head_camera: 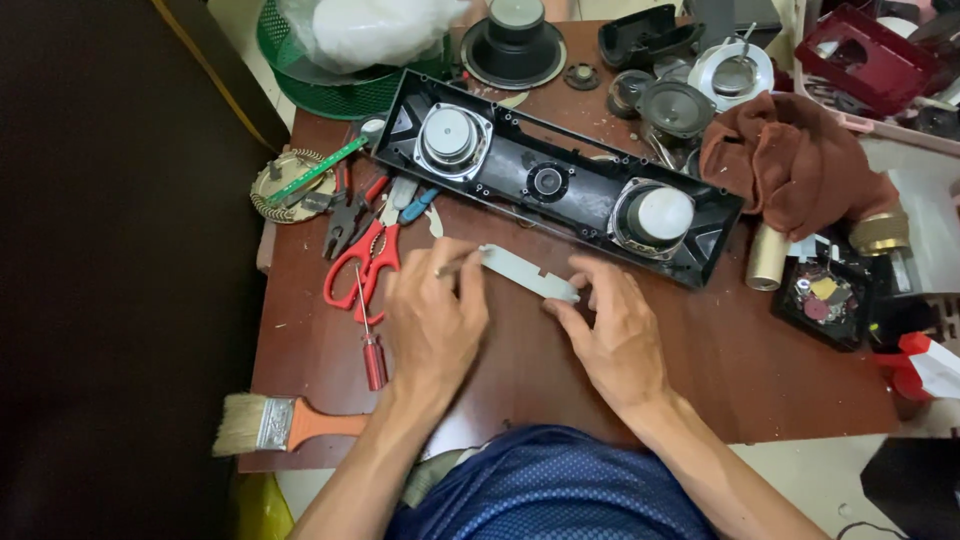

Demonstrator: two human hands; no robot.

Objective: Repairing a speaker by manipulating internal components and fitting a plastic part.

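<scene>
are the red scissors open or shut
Slightly open: the red scissors lie flat on the table beside the left hand, handle loops apart, blades a little parted.

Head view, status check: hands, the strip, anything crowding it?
Both hands on the pale flat strip, one at each end. Strip flat on the table. Black speaker panel just behind; red scissors left.

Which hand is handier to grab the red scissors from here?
Probably the left hand. The red scissors lie right beside it on the table, while the right hand sits farther off, touching the far end of the pale strip.
</scene>
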